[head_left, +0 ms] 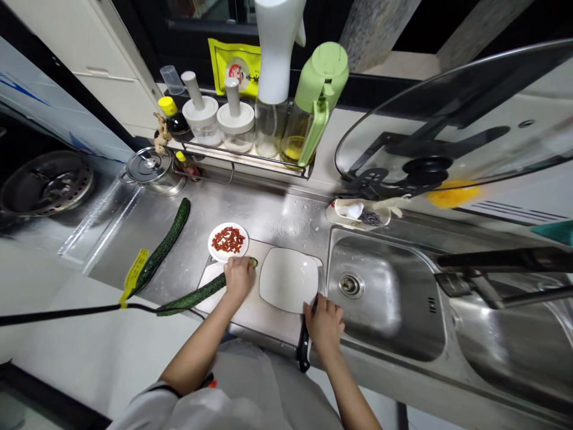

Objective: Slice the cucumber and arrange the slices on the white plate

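Note:
My left hand [239, 279] is closed around a long green cucumber [197, 297] near one end, whose cut tip shows past my fingers. The cucumber slants over the pale cutting board [250, 307] and beyond its left side. My right hand [324, 322] has curled fingers at the lower right corner of a white plate [289, 280] on the board. Just left of that hand, the black handle of a knife [303, 349] juts past the counter edge; its blade is hidden. Whether those fingers grip the plate or the knife, I cannot tell. Behind my left hand stands a small white dish [215, 254] of chopped red pieces.
Another cucumber [165, 248] with a yellow tag [135, 272] lies to the left. A lidded pot [154, 170] stands behind it. Bottles and jars fill the wire rack [250, 158] at the back. To the right are the steel sink [380, 322] and a large glass lid [452, 128].

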The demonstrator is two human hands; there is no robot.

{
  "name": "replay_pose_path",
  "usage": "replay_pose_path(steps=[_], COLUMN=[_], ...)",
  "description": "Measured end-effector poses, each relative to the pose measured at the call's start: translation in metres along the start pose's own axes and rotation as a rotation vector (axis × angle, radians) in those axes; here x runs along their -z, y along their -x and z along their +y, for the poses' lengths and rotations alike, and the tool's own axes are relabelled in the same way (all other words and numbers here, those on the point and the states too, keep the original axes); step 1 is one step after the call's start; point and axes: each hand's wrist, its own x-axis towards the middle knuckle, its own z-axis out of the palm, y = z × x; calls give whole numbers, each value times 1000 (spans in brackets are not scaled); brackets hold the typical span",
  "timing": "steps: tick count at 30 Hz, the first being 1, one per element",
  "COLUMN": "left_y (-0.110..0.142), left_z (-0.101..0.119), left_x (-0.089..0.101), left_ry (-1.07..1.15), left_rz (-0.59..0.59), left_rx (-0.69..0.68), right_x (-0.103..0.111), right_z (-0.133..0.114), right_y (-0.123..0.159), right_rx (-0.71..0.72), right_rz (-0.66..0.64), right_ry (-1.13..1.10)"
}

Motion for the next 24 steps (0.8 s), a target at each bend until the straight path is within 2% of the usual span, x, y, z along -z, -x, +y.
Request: replay_pose_path(steps=[3, 5, 9, 12, 15, 18, 21, 24], left_y=[3, 5, 9, 11, 12, 13, 14, 13], left_z=[-1, -1, 9, 22, 32, 35, 35, 33], left_x=[4, 7, 10, 12, 12, 10, 4, -3], left_ry=[180, 327, 578, 670, 694, 708, 755, 778], left_rz=[-31, -79, -201, -310, -372, -408, -450, -480], left_rx=[-19, -63, -120, -197, -258, -247, -156, 12], right_x=[0, -1, 3, 11, 18, 22, 24, 27], right_z=[3, 3, -11, -28, -41, -45, -44, -41], right_y=[0, -4, -19, -31, -37, -38, -38, -36], right_rx=[-26, 24, 333, 473, 413, 336, 323, 352], right_rz=[91, 140, 178, 76, -54, -148, -182, -152], right_ry=[-57, -156, -494, -712, -826, -874, -897, -887])
